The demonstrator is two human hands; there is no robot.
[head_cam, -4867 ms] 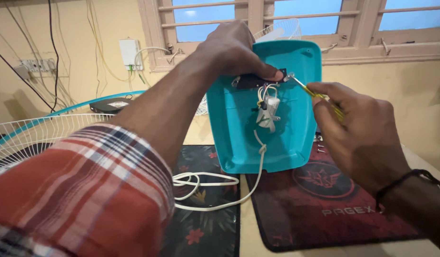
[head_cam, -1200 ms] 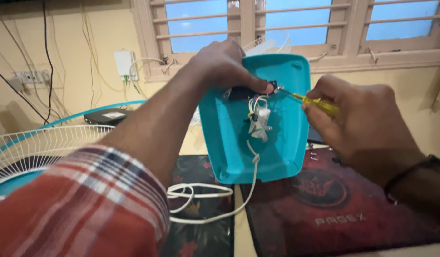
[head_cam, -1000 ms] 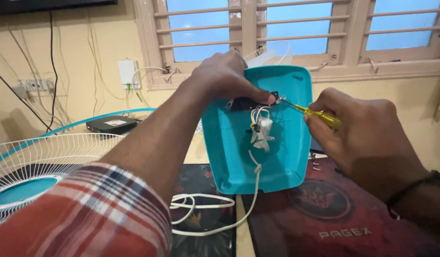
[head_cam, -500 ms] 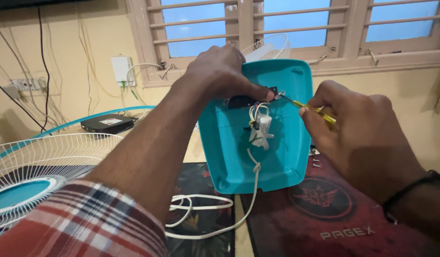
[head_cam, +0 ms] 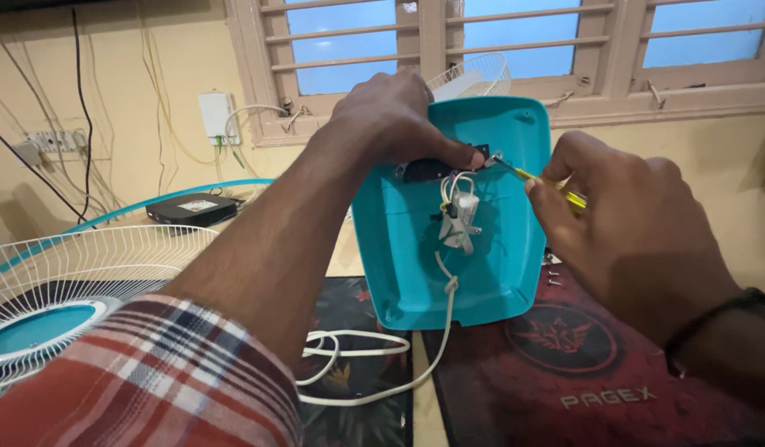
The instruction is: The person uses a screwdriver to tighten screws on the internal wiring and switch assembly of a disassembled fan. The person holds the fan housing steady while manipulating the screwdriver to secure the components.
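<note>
The teal cover stands upright on its lower edge, inside facing the camera, its bottom resting where a dark floral mat meets a red mat. The left hand comes over the cover's top left edge and is clenched on it, the thumb pressing a small black part against the inside, near the top. The right hand is to the right of the cover, fingers pinched around a screwdriver with a yellow handle; its metal tip reaches left to the upper middle of the cover, just beside the black part and the left thumb. Below the black part, in the middle of the cover, a bundle of thin wires runs down to a small white component. From there a white cord drops past the cover's bottom edge and loops loosely over the floral mat, left of the cover's foot. A few small screws lie on the red mat, just right of the cover. Left of the cover, well apart, a white wire fan grille with a teal hub lies flat, and beyond it a flat black box sits near the wall. Behind the cover's top, another white grille shows against the window. A plaid sleeve covers the left arm low in the view, and a dark band circles the right wrist.
</note>
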